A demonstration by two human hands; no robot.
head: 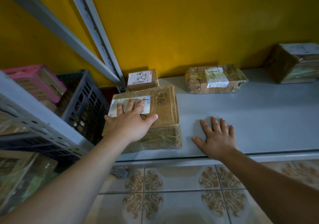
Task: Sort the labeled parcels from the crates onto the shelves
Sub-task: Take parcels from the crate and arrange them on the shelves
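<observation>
The smooth grey shelf is stretching flat beneath both hands and is carrying every sorted parcel in view, so it is probably the destination. To the left of the left hand, a dark slotted plastic crate and a pink crate are sitting with wrapped goods inside, seemingly waiting to be emptied. The big cardboard parcel, creased and glossy with clear tape, is lying directly under that hand near the shelf's front edge. The hand is pressing on it with fingers straight and spread, gripping nothing, likely seating it in place. The right hand is resting flat on bare shelf, fingers splayed and empty, apparently bracing. Beyond it a taped corrugated bundle is lying near the wall. Just past the left fingertips a small box is sitting, and a white label is showing under them.
</observation>
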